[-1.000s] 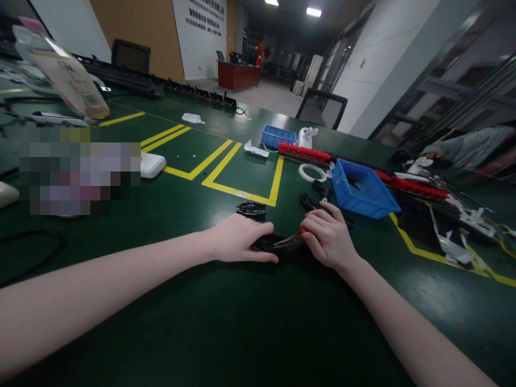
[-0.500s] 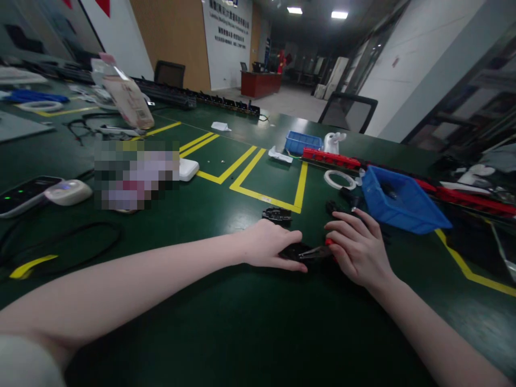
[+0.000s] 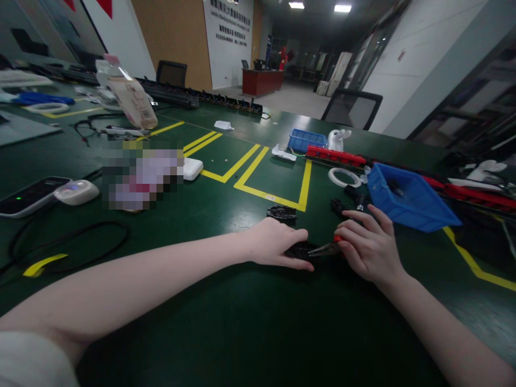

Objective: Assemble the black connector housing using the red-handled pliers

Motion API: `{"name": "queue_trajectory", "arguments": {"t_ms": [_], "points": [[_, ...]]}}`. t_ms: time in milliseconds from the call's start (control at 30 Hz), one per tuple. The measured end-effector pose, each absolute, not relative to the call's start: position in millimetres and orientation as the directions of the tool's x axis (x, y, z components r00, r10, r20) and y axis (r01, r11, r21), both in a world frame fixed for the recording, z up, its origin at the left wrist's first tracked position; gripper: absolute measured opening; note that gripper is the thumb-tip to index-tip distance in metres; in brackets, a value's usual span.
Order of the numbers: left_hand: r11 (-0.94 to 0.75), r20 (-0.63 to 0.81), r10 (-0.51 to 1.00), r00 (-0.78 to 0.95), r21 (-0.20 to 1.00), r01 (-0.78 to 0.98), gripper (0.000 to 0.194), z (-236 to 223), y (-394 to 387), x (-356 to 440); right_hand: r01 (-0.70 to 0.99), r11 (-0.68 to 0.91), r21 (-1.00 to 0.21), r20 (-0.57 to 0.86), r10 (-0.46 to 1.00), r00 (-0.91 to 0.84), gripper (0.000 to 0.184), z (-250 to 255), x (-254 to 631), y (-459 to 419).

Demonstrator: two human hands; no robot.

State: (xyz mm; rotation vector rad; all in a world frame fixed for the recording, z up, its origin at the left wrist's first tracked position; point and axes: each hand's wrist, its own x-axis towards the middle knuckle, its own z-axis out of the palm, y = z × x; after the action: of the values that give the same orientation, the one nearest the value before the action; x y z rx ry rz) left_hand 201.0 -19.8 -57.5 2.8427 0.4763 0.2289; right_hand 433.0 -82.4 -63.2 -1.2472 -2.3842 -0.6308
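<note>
On the green table, my left hand (image 3: 278,244) grips a small black part (image 3: 299,251) between thumb and fingers; its shape is partly hidden under the hand. My right hand (image 3: 368,244) is closed round the red handles of needle-nose pliers (image 3: 325,249). The pliers' metal jaws point left and meet the black part; whether they pinch it I cannot tell. Just beyond my left hand lies a second black ribbed part (image 3: 282,213). Behind my right fingers are more black pieces (image 3: 339,207), one with a shiny metal end.
A blue bin (image 3: 411,199) with a dark item inside stands to the right, a roll of white tape (image 3: 344,177) beside it. Red strips (image 3: 336,156) and a smaller blue bin (image 3: 307,140) lie behind. Leftward are a bottle (image 3: 131,99), a white case (image 3: 192,169) and a black cable (image 3: 116,247).
The view has swung to the left, so everything sits further right in the picture. Both hands keep their hold, and the pliers stay at the black part.
</note>
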Motion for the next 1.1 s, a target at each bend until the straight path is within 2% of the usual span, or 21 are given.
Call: {"name": "queue_trajectory", "arguments": {"t_ms": [433,800,1100], "points": [[-0.924,0.126,0.339,0.932,0.229,0.305,0.045,-59.8,-20.0,201.1,0.843,0.499,0.202,0.488,0.695,-0.528,0.03,-62.6,425.7,-85.3],[-0.91,0.116,0.348,0.93,0.281,0.305,0.044,-58.7,-20.5,200.5,0.837,0.537,0.104,0.469,0.716,-0.518,0.026,-63.3,429.2,-82.8],[-0.902,0.09,0.362,0.928,0.284,0.325,0.045,-57.3,-20.4,200.7,0.838,0.541,0.07,0.478,0.719,-0.504,0.023,-64.1,430.1,-83.2]]}}
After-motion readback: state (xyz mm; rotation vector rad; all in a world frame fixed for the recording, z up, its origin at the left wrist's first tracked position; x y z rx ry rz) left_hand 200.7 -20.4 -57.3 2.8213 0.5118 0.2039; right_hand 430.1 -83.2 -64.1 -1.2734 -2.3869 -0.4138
